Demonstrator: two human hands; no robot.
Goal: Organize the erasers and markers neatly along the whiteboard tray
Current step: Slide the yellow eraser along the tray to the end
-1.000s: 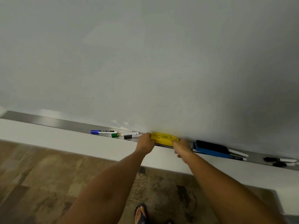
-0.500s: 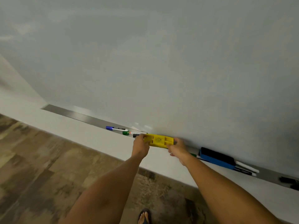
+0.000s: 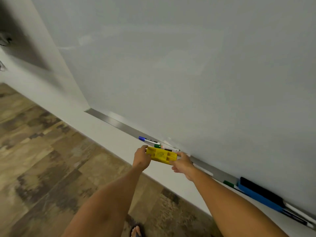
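Two erasers, neither placed yet. Blue-capped marker (image 3: 148, 139) and green-capped marker (image 3: 157, 145) lie loose on the tray (image 3: 109, 119); left hand (image 3: 141, 158) and right hand (image 3: 182, 164) each grip an end of the yellow eraser (image 3: 161, 154), lifted just off it; blue eraser (image 3: 258, 192) with more markers unsorted far right.

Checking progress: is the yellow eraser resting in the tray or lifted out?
Lifted out: the left hand and right hand hold the yellow eraser in front of the tray.
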